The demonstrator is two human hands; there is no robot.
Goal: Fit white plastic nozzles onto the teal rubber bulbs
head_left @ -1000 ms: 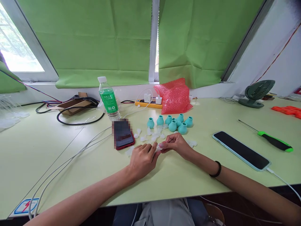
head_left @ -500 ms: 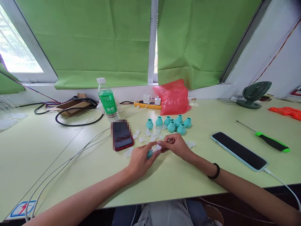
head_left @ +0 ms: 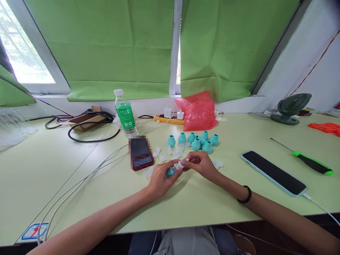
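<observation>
My left hand [head_left: 160, 179] is closed around a small clear tube with a teal rubber bulb [head_left: 171, 172] at its lower end. At the tube's other end sits a small whitish translucent piece [head_left: 181, 164], pinched by the thumb and fingers of my right hand [head_left: 199, 163]. Whether that piece is fully seated on the tube I cannot tell. Just beyond my hands stand several teal rubber bulbs [head_left: 196, 144] with open necks. Loose translucent plastic pieces [head_left: 177, 155] lie between the bulbs and my hands, and a few more pieces [head_left: 218, 164] lie beside my right wrist.
A red-cased phone [head_left: 142, 152] and a water bottle [head_left: 125, 115] are left of my hands. Behind the bulbs are a red bubble-wrap bag [head_left: 200, 113] and an orange power strip [head_left: 170, 120]. To the right lie a charging phone [head_left: 273, 173], a screwdriver [head_left: 310, 162] and a small fan [head_left: 290, 108].
My right fingers have shifted slightly on the whitish piece at the tube's end. The tube stays in my left hand. The whole view has moved a little, so everything appears farther right.
</observation>
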